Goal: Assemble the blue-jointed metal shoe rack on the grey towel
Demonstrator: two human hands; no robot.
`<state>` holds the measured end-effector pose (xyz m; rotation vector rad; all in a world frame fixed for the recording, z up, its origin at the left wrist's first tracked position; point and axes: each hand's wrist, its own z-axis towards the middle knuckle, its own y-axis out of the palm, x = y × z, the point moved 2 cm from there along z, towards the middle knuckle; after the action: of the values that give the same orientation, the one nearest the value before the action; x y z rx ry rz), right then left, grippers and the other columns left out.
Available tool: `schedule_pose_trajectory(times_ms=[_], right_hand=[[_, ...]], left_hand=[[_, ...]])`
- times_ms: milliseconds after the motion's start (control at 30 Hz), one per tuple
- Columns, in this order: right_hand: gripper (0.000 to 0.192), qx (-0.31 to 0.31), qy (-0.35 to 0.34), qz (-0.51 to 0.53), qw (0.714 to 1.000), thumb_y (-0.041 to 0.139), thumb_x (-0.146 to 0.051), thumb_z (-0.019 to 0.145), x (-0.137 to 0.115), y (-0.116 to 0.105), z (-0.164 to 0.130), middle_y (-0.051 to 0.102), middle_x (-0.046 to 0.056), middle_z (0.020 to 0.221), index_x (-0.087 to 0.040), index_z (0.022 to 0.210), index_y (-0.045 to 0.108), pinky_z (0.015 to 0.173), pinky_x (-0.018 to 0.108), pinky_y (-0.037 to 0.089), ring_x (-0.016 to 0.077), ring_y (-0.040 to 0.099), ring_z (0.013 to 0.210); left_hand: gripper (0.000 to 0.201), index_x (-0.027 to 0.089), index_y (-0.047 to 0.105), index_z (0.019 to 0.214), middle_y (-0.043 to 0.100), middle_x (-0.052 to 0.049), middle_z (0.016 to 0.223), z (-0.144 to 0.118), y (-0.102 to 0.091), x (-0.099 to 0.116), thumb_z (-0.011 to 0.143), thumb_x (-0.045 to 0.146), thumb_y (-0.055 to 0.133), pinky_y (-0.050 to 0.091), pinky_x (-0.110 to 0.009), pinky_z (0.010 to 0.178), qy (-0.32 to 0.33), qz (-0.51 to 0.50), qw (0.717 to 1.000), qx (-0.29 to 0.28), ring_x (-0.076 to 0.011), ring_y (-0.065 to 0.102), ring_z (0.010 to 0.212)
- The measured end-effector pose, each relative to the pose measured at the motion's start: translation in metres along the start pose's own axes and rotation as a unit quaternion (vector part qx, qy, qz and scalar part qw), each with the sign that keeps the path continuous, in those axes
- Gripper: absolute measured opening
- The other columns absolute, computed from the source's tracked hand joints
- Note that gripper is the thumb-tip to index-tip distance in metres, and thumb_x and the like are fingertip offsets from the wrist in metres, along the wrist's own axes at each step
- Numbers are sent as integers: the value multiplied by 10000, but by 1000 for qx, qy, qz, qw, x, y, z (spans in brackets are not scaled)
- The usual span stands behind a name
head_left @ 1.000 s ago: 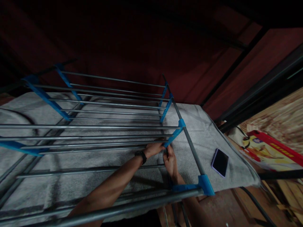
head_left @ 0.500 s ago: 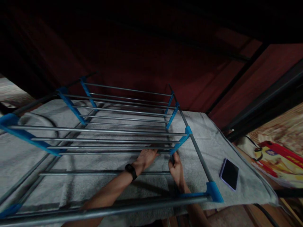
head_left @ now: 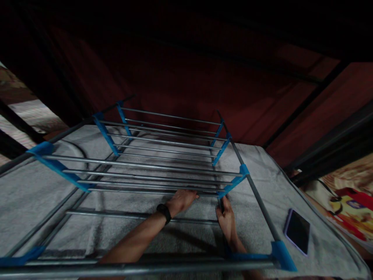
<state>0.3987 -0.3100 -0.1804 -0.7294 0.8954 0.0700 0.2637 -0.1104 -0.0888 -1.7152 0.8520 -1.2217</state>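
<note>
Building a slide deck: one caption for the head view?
Both hands, left hand and right hand, grip a blue-jointed metal rack beside a phone.

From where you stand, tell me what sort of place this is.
Probably a dim bedroom or dorm: a grey blanket covers a bed under dark bunk-like frame bars, with a metal rack and a phone on it.

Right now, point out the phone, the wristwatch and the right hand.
phone (head_left: 297, 231), head view, middle of its dark screen.
wristwatch (head_left: 164, 212), head view, band on the left wrist.
right hand (head_left: 225, 214), head view, back of the hand.
</note>
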Motion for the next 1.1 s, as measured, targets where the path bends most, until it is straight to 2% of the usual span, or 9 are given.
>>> schedule_pose_trajectory(times_ms=[133,333,500,667,833,967,1100], right_hand=[[597,-3,0,-2,1000,454,-277,885,-4,-1,2,515,80,1421,-259,1481,433,1128,547,374,316,457,1337],[564,-6,17,6,1000,484,-351,837,-5,-5,5,577,105,1331,-226,1384,542,1113,537,385,338,490,1298],[601,-41,46,3,998,514,-452,806,12,-7,3,558,131,1348,-273,1379,548,1089,527,396,353,494,1291],[626,-51,45,-4,998,523,-495,789,27,-7,0,558,140,1342,-281,1378,549,1083,568,386,377,473,1308],[613,-41,32,-12,999,521,-494,802,24,-8,1,573,155,1316,-264,1370,550,1076,531,394,368,497,1283],[631,-51,27,-17,998,501,-489,823,18,-9,1,555,160,1342,-181,1373,529,1085,531,380,358,507,1261],[643,-48,52,-14,997,500,-506,840,15,-9,0,530,156,1375,-158,1381,518,1092,501,371,335,498,1261]], left_hand=[[345,202,663,1120,738,-114,1119,3,2,-2,997,363,383,520,-363,879,7,-1,1000,1,-285,692,1059],[348,191,681,1077,747,-142,1054,5,8,-1,999,363,389,535,-412,859,-1,-4,1000,4,-315,704,1013],[333,198,656,1109,729,-143,1109,-4,9,-2,987,422,441,506,-430,932,1,-8,999,39,-313,676,1075],[328,184,645,1104,699,-148,1186,-20,12,-20,976,434,476,468,-438,991,2,5,997,72,-318,631,1155],[328,204,676,993,734,-95,1112,-22,18,-37,992,438,447,464,-379,1000,14,7,997,82,-269,646,1125],[350,196,691,949,748,-79,1071,-16,23,-40,992,446,450,473,-342,971,27,-2,996,86,-251,661,1089],[305,201,698,932,763,-42,1008,-14,25,-41,994,378,457,502,-303,877,30,-14,996,78,-219,693,993]])
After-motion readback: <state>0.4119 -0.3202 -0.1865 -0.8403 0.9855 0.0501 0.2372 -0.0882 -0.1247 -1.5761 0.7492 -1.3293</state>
